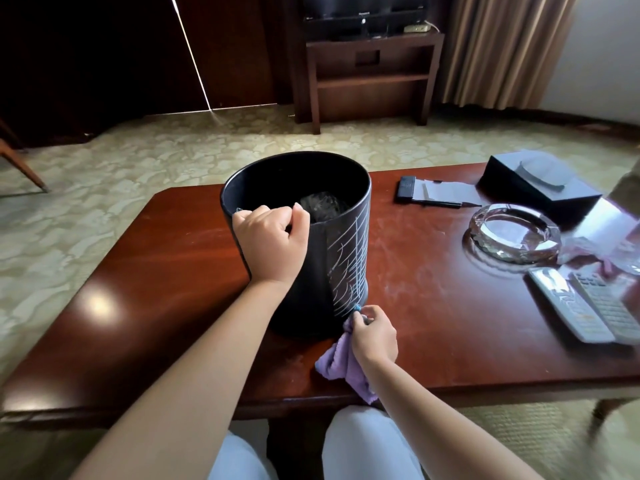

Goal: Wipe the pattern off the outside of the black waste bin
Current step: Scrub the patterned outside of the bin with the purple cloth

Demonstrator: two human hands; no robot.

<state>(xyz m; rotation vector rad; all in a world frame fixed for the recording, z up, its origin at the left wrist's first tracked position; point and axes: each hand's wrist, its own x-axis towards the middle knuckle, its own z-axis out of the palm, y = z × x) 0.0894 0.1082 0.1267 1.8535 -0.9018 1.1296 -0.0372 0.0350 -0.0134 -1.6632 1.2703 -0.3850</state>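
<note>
Head view: black waste bin (298,244) upright on reddish wooden table (138,271), near the front edge, a little left of centre. White line pattern (349,258) drawn down the bin's right outer side, reaching almost to the base. Left hand (272,242) hooked over the near rim, fingers curled inside, gripping it. Right hand (375,336) low at the bin's base on the right, fingers closed round a purple cloth (341,367), bunched top of the cloth pressed against the lowest lines of the pattern; loose end trailing over the table edge toward the lap. Crumpled clear plastic (322,204) lying inside the bin.

Farther right on the table: glass ashtray (514,233), two grey remote controls (588,303) side by side just in front of it, black box (540,185) at the far corner, notepad with pen (436,195) left of the box. Dark TV stand (370,74) beyond, on patterned carpet (104,188), beige curtain (502,46) to its right.
</note>
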